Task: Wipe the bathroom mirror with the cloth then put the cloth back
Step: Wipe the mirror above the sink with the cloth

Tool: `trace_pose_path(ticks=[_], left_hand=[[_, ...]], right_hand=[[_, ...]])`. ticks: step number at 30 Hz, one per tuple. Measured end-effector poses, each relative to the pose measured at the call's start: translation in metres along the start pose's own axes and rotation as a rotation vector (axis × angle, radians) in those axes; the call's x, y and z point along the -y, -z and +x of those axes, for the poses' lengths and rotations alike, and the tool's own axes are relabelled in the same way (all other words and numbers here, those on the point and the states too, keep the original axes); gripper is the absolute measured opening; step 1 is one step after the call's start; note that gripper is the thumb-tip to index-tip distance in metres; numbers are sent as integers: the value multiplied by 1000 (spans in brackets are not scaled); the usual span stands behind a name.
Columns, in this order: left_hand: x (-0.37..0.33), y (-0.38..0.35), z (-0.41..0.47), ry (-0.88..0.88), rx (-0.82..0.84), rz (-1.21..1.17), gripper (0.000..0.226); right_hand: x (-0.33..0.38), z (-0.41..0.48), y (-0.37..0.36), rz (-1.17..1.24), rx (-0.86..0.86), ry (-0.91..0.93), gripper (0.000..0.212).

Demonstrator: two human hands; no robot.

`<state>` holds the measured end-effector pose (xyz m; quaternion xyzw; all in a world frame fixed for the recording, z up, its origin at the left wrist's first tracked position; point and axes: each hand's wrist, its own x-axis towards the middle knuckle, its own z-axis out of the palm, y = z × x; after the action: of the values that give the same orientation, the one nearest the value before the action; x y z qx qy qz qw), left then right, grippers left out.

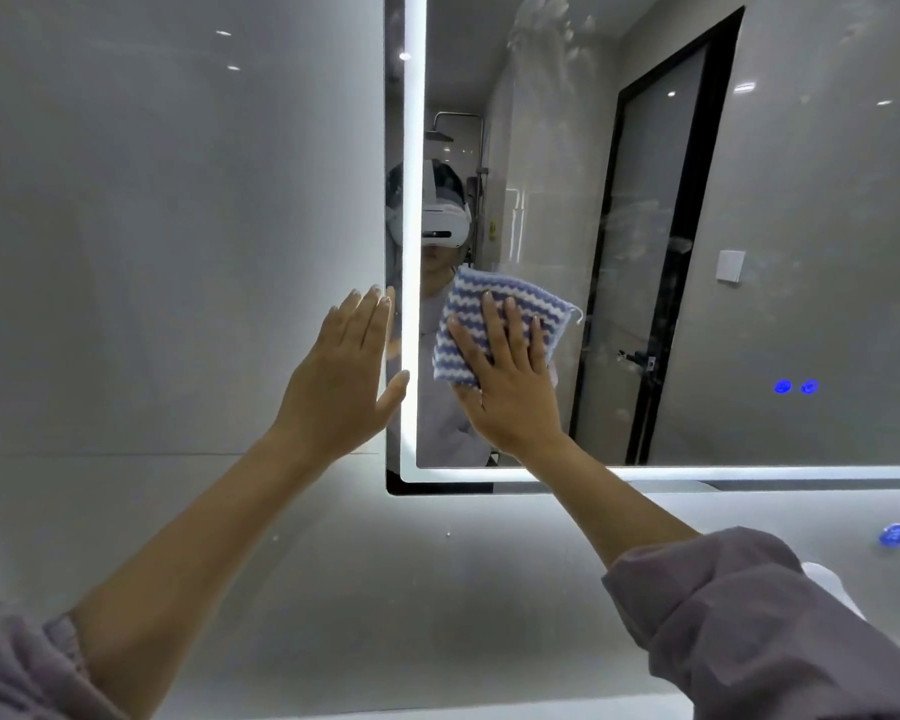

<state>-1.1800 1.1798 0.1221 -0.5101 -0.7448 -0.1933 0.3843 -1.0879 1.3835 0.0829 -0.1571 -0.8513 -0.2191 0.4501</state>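
Right hand (507,379), fingers spread, presses striped cloth (494,324) flat on mirror (749,226); left hand (341,379) braces open at edge. Best overlap strokes, even pressure, toward smears upper right.

Blue and white wavy stripes on the cloth (468,304). Bright white glowing strip (414,200) round the mirror (775,226). Two glowing blue dots (796,387) low on it. Black door frame (606,262) in the reflection. Dull purple-grey sleeves (749,626). Pale grey wall (178,200). White headset (440,220).
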Motion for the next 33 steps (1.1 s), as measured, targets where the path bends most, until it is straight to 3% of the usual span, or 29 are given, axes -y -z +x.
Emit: trace_pose_path(ticks=[11,17,26,33], left_hand=[[-14,-27,54,-55,-142,-24,69],[-5,-50,62,-84,-128,123,73],[-8,-69,64,-63,-244,126,72],[-9,-69,64,-57,-253,135,73]], right_hand=[[4,-49,-16,2,197,180,64],[10,-72,-27,32,195,215,56],[-2,-82,-35,-45,147,311,49],[-29,-78,-26,-3,23,106,48]])
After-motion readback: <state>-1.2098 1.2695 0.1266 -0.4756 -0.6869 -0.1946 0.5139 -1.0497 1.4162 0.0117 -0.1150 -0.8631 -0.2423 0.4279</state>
